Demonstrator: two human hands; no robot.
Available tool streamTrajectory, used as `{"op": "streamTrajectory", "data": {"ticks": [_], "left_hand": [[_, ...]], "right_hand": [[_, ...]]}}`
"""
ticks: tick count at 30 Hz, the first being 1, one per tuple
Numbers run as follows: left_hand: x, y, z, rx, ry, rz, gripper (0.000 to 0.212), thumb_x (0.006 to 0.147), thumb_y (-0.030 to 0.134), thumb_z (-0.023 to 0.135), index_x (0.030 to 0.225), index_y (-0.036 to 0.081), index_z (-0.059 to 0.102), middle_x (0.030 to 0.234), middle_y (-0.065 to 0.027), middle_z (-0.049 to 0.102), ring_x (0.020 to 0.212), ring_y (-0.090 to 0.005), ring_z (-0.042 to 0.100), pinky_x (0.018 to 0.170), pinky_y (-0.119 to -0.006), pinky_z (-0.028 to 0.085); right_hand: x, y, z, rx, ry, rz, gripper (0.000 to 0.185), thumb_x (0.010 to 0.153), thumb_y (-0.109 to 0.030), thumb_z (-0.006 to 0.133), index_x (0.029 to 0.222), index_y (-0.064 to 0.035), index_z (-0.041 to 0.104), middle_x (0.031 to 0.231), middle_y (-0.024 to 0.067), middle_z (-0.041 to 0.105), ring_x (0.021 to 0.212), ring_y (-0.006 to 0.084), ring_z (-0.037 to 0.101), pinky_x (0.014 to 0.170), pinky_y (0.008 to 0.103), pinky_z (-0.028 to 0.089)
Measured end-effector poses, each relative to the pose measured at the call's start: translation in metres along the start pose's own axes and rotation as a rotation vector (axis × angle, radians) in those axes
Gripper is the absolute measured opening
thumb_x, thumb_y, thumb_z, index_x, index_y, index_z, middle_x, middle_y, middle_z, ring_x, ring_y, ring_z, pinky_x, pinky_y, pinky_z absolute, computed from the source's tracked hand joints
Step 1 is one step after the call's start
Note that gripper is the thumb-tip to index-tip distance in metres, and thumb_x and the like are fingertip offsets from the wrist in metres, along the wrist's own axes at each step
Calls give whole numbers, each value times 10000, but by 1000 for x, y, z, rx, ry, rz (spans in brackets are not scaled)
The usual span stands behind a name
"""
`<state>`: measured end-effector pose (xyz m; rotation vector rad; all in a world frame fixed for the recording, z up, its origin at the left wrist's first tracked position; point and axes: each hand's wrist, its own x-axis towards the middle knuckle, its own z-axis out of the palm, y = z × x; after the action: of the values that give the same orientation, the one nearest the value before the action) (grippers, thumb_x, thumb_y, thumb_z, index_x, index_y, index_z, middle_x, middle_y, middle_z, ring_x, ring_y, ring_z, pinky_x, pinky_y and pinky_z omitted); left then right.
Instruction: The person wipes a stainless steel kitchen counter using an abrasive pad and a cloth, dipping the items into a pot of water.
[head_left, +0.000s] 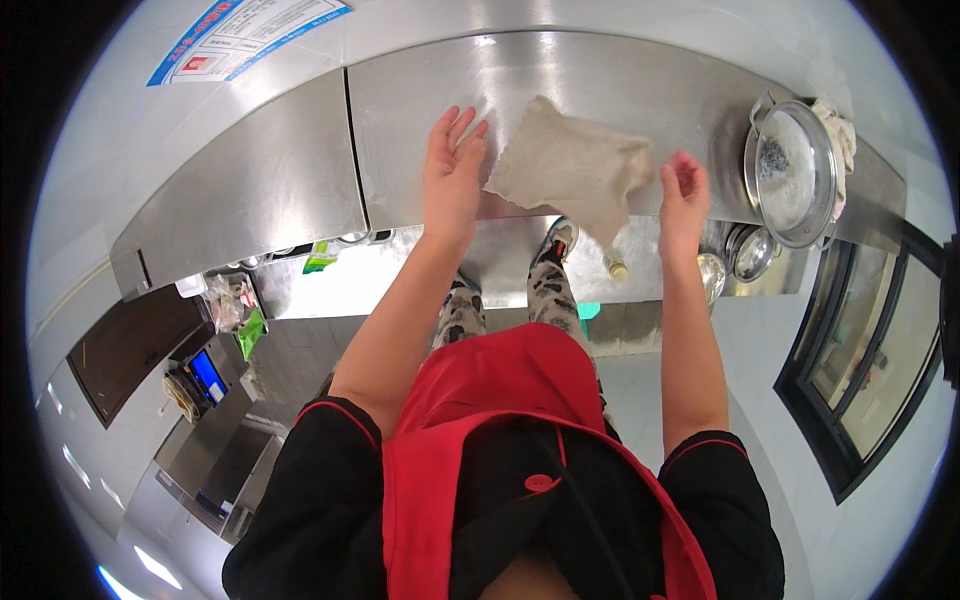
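A beige cloth (574, 161) lies partly spread on the stainless steel counter (412, 97), one corner hanging over the front edge. To its left my left hand (454, 172) is raised with its fingers apart and holds nothing. On the cloth's other side is my right hand (684, 184), its fingers curled inward and slightly blurred; no object shows in it, and a small gap separates it from the cloth.
At the right end of the counter stands a metal pot with a glass lid (795, 172), a dark scouring pad visible on it, and a crumpled cloth (840, 142) behind. The shelf below bears metal bowls (754, 251), a bottle (616, 268) and a green packet (321, 256).
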<state>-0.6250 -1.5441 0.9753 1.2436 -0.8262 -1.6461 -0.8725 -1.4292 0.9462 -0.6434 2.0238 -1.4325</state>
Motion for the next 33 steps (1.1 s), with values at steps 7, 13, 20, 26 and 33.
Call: {"op": "streamTrajectory", "data": {"ticks": [7, 13, 20, 26, 33], "left_hand": [[-20, -72, 23, 777, -386, 367, 498, 938, 37, 518, 1431, 7, 449, 1523, -164, 409, 1388, -311, 425, 1161, -431, 323], [24, -118, 51, 1418, -527, 676, 631, 894, 222, 522, 1481, 28, 397, 1594, -124, 302, 1496, -303, 215, 1229, -473, 127], [9, -125, 76, 1522, -645, 691, 620, 928, 288, 480, 1514, 111, 382, 1618, -105, 260, 1513, -289, 176, 1232, -483, 105], [44, -162, 204, 1211, -700, 887, 520, 970, 295, 437, 1447, 91, 481, 1531, -108, 423, 1459, -280, 308, 1215, -477, 159], [129, -156, 255, 1317, -589, 1129, 517, 962, 316, 461, 1437, 114, 502, 1529, -48, 438, 1444, -231, 336, 1206, -443, 198]], "right_hand": [[-31, 17, 28, -441, -180, -469, 354, 919, -55, 599, 1265, 12, 568, 1320, 196, 563, 1207, 365, 553, 1035, 414, 438], [-11, 54, 66, -796, -195, -606, 577, 913, -242, 610, 1433, -35, 470, 1530, 212, 378, 1441, 406, 304, 1183, 507, 240], [-16, 65, 39, -950, -204, -462, 718, 880, -318, 631, 1507, -71, 383, 1605, 196, 257, 1484, 411, 213, 1206, 539, 152], [73, 84, -40, -1128, 33, -389, 617, 1018, -387, 396, 1540, -68, 316, 1627, 188, 196, 1508, 384, 141, 1218, 509, 103], [181, 68, -26, -1133, 62, -496, 620, 1052, -438, 290, 1541, -56, 304, 1625, 183, 198, 1509, 351, 151, 1220, 490, 107]]}}
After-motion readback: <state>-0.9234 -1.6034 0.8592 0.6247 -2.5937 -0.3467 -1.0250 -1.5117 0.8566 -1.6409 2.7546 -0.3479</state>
